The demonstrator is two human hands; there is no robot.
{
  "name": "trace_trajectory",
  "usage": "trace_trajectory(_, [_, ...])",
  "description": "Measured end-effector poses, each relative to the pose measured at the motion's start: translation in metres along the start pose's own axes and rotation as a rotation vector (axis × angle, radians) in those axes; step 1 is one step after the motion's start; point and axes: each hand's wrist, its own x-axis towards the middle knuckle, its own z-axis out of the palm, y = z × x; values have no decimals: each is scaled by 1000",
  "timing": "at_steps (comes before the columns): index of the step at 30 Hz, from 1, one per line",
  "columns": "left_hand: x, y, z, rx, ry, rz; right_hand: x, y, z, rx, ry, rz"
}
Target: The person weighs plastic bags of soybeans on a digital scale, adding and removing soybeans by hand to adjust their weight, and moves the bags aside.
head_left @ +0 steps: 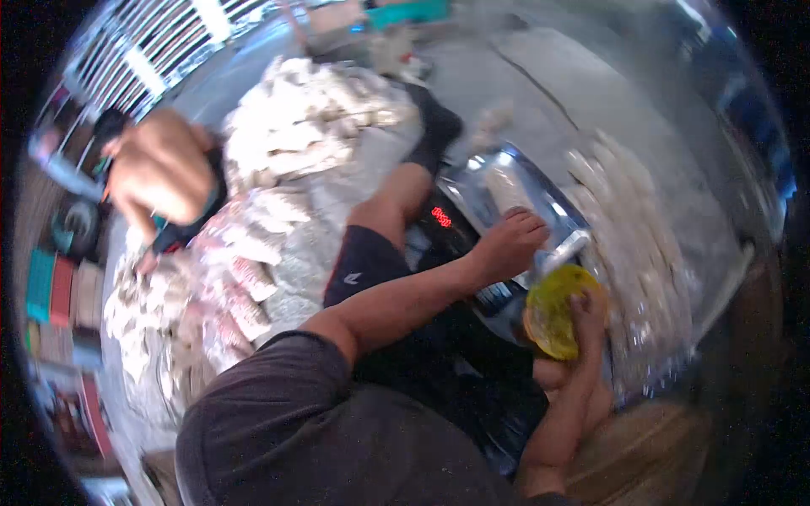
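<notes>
My left hand point(510, 242) reaches over the metal tray point(553, 207) of a digital scale point(441, 217) with red digits. Its fingers are curled at the near end of a long, pale filled plastic bag point(504, 184) that lies on the tray. My right hand point(588, 315) grips a yellow plastic bowl point(553, 314) by its inner side and rim, tilted beside the tray's near corner. What the bowl contains, if anything, is too blurred to tell.
Rows of pale filled bags point(637, 253) lie to the right. A big heap of pale bags point(295, 118) rises ahead, with more bags in pink-printed plastic point(245, 278) at left. Another person point(164, 173) crouches at far left, a hand on pale bags. Crates point(51, 287) stand behind.
</notes>
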Motion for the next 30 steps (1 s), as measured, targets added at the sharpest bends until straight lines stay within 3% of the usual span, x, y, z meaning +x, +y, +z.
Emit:
trace_trajectory(1, [11,-6,-19,7,80,-20,1,-4,-2,1,11,-63])
trace_trajectory(3, [26,-26,-52,53,240,-93,1,-2,5,480,34,130])
trace_trajectory(5, [36,-42,-104,164,301,-190,8,14,1,190,18,-134])
trace_trajectory(8, [30,-46,-176,186,525,-235,4,14,1,340,33,-64])
trace_trajectory(9, [21,-43,-202,242,611,-140,0,-3,-4,371,23,-42])
trace_trajectory(12, [-32,-50,-260,271,730,-246,42,137,23,262,33,-14])
trace_trajectory(13, [-45,-30,-286,237,796,-324,36,129,23,249,14,-22])
trace_trajectory(15, [-88,-9,-332,284,802,-205,22,112,24,226,-22,-31])
trace_trajectory(17, [-139,18,-378,463,833,-355,8,102,22,77,43,-62])
trace_trajectory(18, [-175,10,-401,462,953,-303,2,97,22,3,80,-74])
trace_trajectory(19, [-198,26,-427,161,1129,-352,-2,91,19,60,53,-51])
trace_trajectory(21, [-260,44,-488,544,1317,-968,-9,79,15,176,3,1])
trace_trajectory(22, [-324,23,-521,511,1452,-860,-20,50,11,174,11,39])
trace_trajectory(24, [-357,49,-564,801,1448,-831,-38,-21,9,170,26,115])
trace_trajectory(25, [-374,65,-584,1050,1348,-1083,-34,-15,9,145,2,112])
trace_trajectory(27, [-422,79,-612,1447,1256,-1065,-22,0,13,100,-55,103])
trace_trajectory(28, [-448,88,-624,1620,1205,-1168,-19,5,15,128,-78,100])
trace_trajectory(30, [-509,111,-641,1821,1181,-1164,-20,12,13,179,-116,105])
